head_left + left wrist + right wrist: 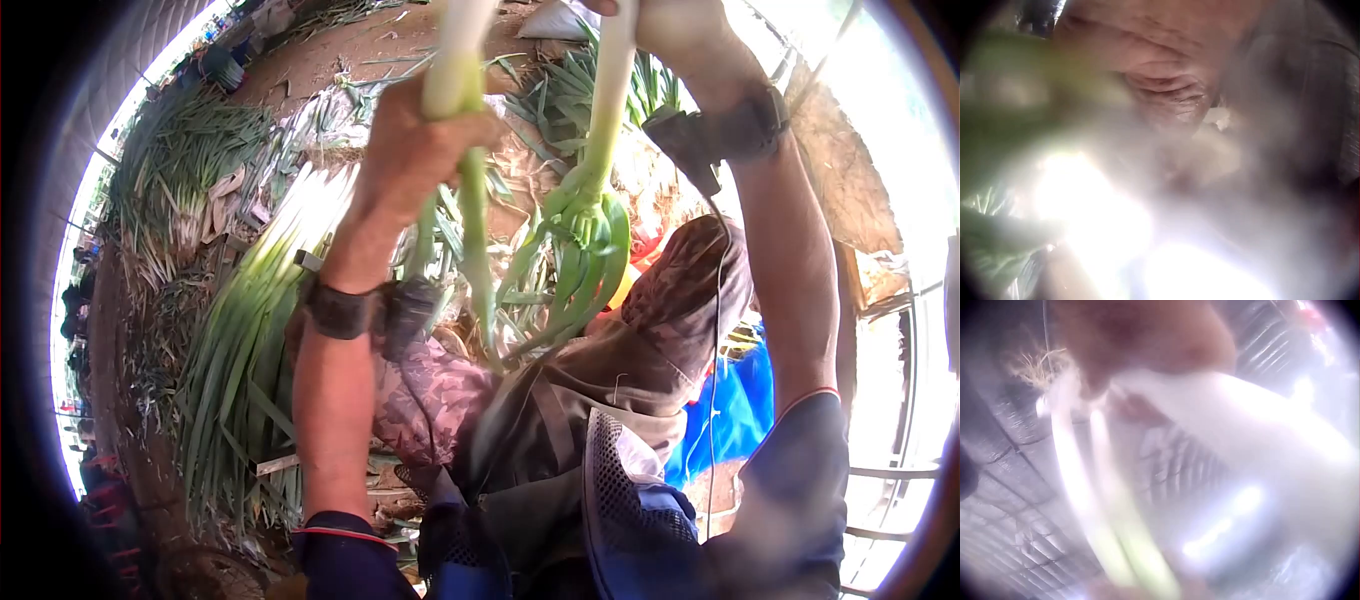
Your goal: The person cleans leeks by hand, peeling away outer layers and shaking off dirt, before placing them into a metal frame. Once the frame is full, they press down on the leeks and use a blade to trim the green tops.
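Observation:
In the head view my left hand point(415, 145) grips a long green onion point(458, 70), white at the top and green below the fist. My right hand point(690, 45), partly cut off by the top edge, holds a second green onion point(606, 110) whose green leaves point(585, 220) fold over and hang down. The right wrist view shows the right hand point(1147, 337) at the root end, with stringy roots point(1041, 365) beside it and two pale stalks point(1075, 481) running down. Glare and blur cover much of the left wrist view, where the left hand point(1160, 62) fills the top.
A fanned pile of green onions point(250, 340) lies left of my left arm, and another heap point(185, 160) sits farther back. More leaves point(565, 105) lie ahead. A blue sheet point(735, 400) is by my right leg. A cable point(715, 350) hangs from the right wrist camera.

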`<state>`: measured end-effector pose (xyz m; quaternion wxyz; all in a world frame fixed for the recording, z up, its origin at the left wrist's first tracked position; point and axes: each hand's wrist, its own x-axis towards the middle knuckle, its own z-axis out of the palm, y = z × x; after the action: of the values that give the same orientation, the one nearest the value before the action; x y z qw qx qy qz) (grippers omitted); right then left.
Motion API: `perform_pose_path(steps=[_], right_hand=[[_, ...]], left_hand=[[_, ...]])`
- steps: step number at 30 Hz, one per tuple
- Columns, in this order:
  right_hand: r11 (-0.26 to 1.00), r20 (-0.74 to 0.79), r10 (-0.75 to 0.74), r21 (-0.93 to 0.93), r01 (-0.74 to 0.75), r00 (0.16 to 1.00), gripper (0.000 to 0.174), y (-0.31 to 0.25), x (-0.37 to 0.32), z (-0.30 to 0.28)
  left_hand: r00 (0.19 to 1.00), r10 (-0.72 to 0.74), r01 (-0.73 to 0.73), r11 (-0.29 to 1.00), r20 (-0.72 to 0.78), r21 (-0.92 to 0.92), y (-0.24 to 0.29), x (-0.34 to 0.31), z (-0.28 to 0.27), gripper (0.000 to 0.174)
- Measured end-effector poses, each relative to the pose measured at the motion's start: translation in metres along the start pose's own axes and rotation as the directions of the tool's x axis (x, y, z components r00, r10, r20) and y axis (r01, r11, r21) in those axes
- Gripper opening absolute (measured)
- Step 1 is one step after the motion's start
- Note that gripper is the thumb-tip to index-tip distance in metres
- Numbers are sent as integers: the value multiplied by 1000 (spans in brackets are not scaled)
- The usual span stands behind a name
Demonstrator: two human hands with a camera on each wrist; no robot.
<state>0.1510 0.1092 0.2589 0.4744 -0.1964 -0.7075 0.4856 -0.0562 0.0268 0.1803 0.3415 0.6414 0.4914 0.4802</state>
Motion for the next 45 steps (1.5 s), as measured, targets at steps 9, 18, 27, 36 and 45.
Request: perform_pose_path(steps=[9, 18, 27, 36, 45], right_hand=[[994, 236, -54, 106, 29, 970, 52, 13, 13, 11], [942, 93, -188, 297, 153, 978, 68, 35, 26, 54], [964, 322, -259, 31, 263, 911, 48, 107, 25, 26], [871, 672, 261, -474, 132, 693, 20, 165, -56, 50], [870, 499, 187, -484, 93, 846, 24, 192, -76, 60]], left_hand=[[989, 2, 13, 995, 151, -98, -9, -1, 0, 43], [959, 14, 33, 986, 284, -162, -29, 1, 4, 35], [991, -80, 72, 994, 106, 79, -34, -9, -31, 23], [997, 43, -36, 995, 70, -94, -34, -10, -50, 19], [996, 89, -87, 989, -15, 116, -43, -11, -44, 12]])
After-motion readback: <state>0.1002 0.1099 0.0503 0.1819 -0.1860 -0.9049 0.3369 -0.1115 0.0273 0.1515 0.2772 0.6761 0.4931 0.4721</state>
